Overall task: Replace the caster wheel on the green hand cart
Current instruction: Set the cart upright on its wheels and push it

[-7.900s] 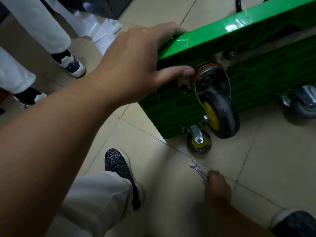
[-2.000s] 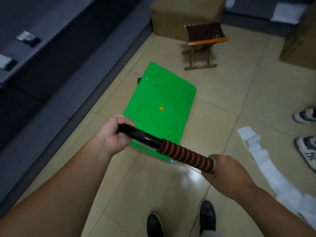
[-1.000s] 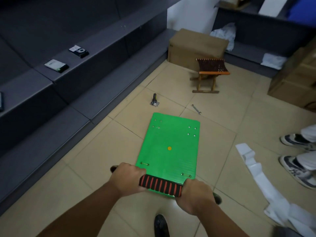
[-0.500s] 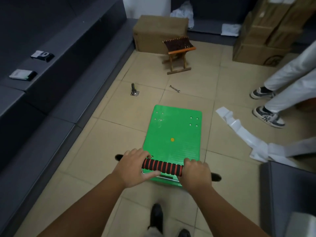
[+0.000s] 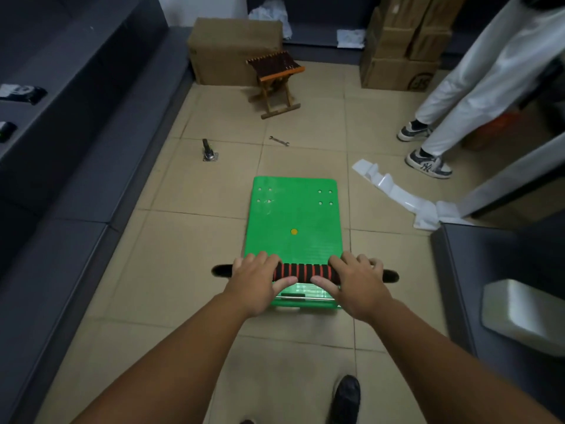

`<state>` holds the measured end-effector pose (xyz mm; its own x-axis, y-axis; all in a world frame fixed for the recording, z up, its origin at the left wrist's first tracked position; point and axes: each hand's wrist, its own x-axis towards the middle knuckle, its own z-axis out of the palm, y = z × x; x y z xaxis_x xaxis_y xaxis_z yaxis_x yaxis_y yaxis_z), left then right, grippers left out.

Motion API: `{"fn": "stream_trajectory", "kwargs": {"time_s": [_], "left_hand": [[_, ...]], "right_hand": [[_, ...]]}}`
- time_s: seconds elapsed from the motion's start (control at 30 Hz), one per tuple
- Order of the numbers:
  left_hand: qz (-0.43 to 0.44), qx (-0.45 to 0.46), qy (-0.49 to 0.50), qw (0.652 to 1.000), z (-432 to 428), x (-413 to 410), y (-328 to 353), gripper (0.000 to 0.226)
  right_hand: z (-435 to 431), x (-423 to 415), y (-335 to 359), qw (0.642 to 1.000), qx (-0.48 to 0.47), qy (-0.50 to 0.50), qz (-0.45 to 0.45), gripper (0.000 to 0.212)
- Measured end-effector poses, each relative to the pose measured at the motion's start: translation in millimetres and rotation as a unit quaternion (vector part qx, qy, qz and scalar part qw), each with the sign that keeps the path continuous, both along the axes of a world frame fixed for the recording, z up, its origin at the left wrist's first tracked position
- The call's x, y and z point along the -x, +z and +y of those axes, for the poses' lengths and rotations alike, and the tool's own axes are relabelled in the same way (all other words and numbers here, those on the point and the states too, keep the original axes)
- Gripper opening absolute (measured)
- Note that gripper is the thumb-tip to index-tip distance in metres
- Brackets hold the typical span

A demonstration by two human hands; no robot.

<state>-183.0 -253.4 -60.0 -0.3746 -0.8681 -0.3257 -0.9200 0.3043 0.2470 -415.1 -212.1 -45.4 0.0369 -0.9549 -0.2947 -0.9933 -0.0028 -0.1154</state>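
The green hand cart (image 5: 293, 215) stands flat on the tiled floor in front of me, deck up, its wheels hidden beneath. Its black bar has a red-and-black striped foam handle (image 5: 302, 272). My left hand (image 5: 255, 280) holds the handle's left part, fingers over the top and thumb along the near side. My right hand (image 5: 357, 283) holds the right part the same way. A loose caster wheel (image 5: 209, 151) with its metal plate lies on the floor ahead to the left. A small wrench (image 5: 279, 141) lies beyond the cart.
A wooden folding stool (image 5: 275, 81) and a cardboard box (image 5: 232, 47) stand ahead, stacked boxes (image 5: 400, 47) at back right. Another person's shoes (image 5: 428, 163) and white foam strips (image 5: 397, 194) are at right. Dark shelving (image 5: 76, 117) lines the left, a dark bench (image 5: 504, 286) the right.
The cart was tipped on its side with the caster exposed and a wrench in my right hand; now it stands on its wheels. Both hands have moved to the handle, and the wrench lies on the floor.
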Motion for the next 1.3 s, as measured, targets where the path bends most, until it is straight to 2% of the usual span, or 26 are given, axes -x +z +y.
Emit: {"fn": "stream_trajectory", "kwargs": {"time_s": [0.2,0.33,0.53,0.87,1.07,1.3], "left_hand": [[-0.017,-0.004,-0.049,0.999,59,-24,0,0.059],[-0.041,-0.010,-0.075,0.996,109,-43,4,0.062],[-0.054,-0.022,-0.079,0.995,179,-56,14,0.061],[-0.073,-0.073,-0.047,0.994,325,-81,15,0.061],[-0.061,-0.093,-0.024,0.993,386,-84,15,0.095],[-0.049,-0.092,-0.030,0.994,397,-89,15,0.093]], "right_hand": [[74,-35,5,0.995,-0.076,-0.059,0.027,0.076],[132,-60,10,0.987,-0.128,-0.092,0.010,0.078],[205,-69,16,0.989,-0.121,-0.084,-0.023,0.071],[330,-83,15,0.991,-0.127,-0.022,-0.043,0.074],[383,-83,14,0.991,-0.126,-0.001,-0.032,0.080],[395,-84,16,0.988,-0.143,-0.008,-0.055,0.075]]}}
